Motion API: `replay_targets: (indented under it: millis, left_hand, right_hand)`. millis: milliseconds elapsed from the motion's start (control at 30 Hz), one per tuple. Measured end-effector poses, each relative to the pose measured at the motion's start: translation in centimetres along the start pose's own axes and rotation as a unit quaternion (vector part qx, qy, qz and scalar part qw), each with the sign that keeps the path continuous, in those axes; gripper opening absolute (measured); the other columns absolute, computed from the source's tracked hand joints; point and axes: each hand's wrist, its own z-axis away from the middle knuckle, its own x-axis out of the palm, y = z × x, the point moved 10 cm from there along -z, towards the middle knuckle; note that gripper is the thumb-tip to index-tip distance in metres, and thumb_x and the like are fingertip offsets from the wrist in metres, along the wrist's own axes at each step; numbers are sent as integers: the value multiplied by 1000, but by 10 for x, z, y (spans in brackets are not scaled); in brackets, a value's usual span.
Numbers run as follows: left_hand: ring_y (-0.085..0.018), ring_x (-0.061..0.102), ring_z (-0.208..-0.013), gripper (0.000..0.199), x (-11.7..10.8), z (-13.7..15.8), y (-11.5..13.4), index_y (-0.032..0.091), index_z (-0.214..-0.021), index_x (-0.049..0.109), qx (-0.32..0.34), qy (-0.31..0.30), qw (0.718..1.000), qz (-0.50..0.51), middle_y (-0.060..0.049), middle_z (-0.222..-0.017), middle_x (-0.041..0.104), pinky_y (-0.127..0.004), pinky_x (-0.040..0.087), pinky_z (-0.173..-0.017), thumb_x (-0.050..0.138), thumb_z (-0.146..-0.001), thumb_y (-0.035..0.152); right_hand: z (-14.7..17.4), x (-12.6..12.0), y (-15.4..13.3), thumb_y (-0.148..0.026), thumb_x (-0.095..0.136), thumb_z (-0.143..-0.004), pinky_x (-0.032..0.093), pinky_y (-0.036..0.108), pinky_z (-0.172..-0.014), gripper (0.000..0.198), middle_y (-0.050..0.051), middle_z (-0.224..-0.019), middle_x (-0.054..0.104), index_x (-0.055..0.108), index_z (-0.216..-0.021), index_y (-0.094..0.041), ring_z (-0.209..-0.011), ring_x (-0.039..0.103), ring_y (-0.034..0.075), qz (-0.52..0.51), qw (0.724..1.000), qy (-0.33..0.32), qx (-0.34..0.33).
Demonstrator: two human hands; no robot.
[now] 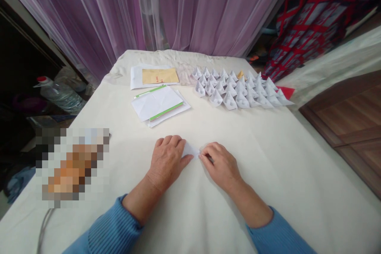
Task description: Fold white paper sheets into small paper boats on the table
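A small piece of folded white paper (pixel 189 151) lies on the white-covered table, coming to a point on its right side. My left hand (pixel 166 156) rests over its left part and holds it against the cloth, thumb on the near edge and fingers on the far side. At the right tip, my right hand (pixel 222 162) is closed in a pinch, thumb and forefinger on the paper. My left palm hides much of the sheet, so its full shape cannot be made out.
Rows of folded white paper shapes (pixel 232 89) stand at the back right, beside a red piece (pixel 287 92). White sheets with green strips (pixel 160 103) lie ahead, before a yellow paper (pixel 159 76). A blurred-out object (pixel 76 162) with a cable lies left.
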Motion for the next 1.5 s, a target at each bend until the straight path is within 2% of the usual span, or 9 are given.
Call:
replay_targets:
  millis: [267,367,533,733,967,1100,1267,1367,1500]
  left_hand:
    - [-28,54,-95,38,1,-3,6,17,-94,59,-34,-9,999,-39,-9,-100,60,-42,40,-80,58,-86,55]
    - [-28,53,-97,39,1,-2,4,18,-95,58,-43,-1,998,-34,-9,-101,60,-43,39,-81,56,-87,56]
    - [-29,51,-102,37,5,-1,-1,18,-101,58,-71,13,997,-10,-9,-105,60,-43,38,-85,62,-84,51]
    - [-29,51,-106,35,9,2,-6,18,-104,57,-98,29,995,19,-9,-109,59,-44,37,-90,66,-82,43]
    - [-29,51,-108,30,10,8,-9,19,-108,57,-101,79,991,44,-10,-112,59,-44,37,-93,63,-84,37]
    - [-29,52,-109,33,14,10,-11,19,-114,56,-93,108,989,44,-11,-116,59,-45,38,-95,60,-86,35]
    - [-28,53,-112,44,21,12,-15,16,-125,53,-75,134,988,29,-13,-120,60,-45,40,-97,60,-86,35]
    - [-26,53,-114,45,23,14,-18,17,-128,52,-78,143,986,23,-12,-123,59,-41,40,-100,60,-86,33]
    - [-31,51,-117,51,20,22,-23,11,-129,50,-122,168,978,9,-18,-126,57,-47,40,-100,60,-85,35]
  right_hand:
    - [-2,5,6,-21,62,-85,41,28,-75,3,1,-89,62,60,-85,-23,-87,59,18,35,998,-18,40]
    - [-4,7,10,-24,65,-84,42,27,-77,11,1,-94,63,60,-94,-23,-90,59,18,42,997,-26,59]
    - [-6,10,14,-20,60,-86,41,25,-74,3,0,-89,62,61,-87,-23,-86,59,16,20,997,-28,73]
    - [-6,11,17,-13,52,-88,42,25,-76,15,1,-89,63,63,-86,-23,-86,59,16,19,999,1,49]
    - [-2,9,8,-19,52,-91,43,27,-82,13,5,-94,62,65,-95,-21,-89,59,18,65,997,23,32]
    - [-1,6,1,-25,58,-89,42,28,-88,13,7,-101,63,64,-99,-19,-97,59,19,80,995,0,66]
    - [-7,12,6,-31,60,-88,44,29,-84,21,8,-108,66,64,-105,-20,-103,62,21,110,974,-91,175]
    - [-18,14,6,-32,65,-84,45,31,-80,25,12,-104,69,66,-104,-17,-99,65,24,116,968,-113,190]
    - [-27,18,8,-34,71,-78,46,31,-77,23,13,-102,71,70,-95,-18,-96,67,25,113,965,-131,196]
